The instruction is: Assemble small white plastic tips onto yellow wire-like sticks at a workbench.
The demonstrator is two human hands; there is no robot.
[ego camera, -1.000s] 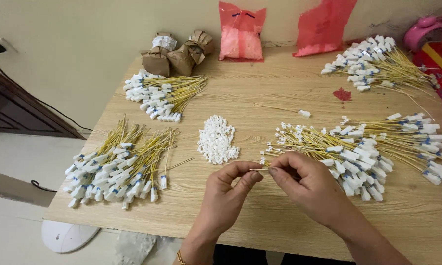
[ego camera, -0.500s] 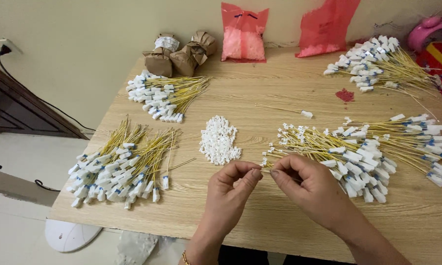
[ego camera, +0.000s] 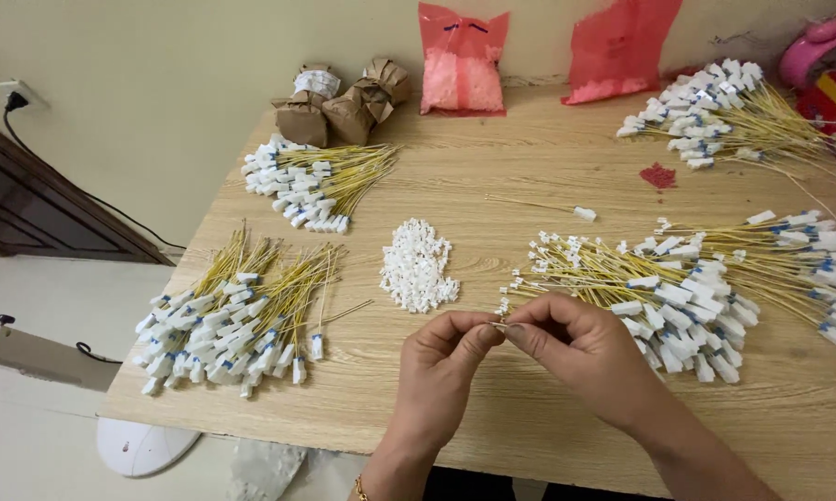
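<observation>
At lower centre, the left hand (ego camera: pixel 441 357) and right hand (ego camera: pixel 580 348) are pinching a thin yellow wire (ego camera: pixel 498 324) between clenched fingertips. The inspector is judging slippage likely: the right forearm is lying near the pile of tagged yellow wires (ego camera: pixel 687 288), risking a scatter.

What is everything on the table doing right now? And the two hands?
Left hand: pinching a small white piece.
Right hand: pinching a thin yellow wire end.
Pile of small white connectors: loose heap.
Yellow wire bundles: lying flat, white plugs fitted.
Pink plastic bag: upright, part full.
Brown paper packets: crumpled, closed.
Wall plug: plugged in.
</observation>
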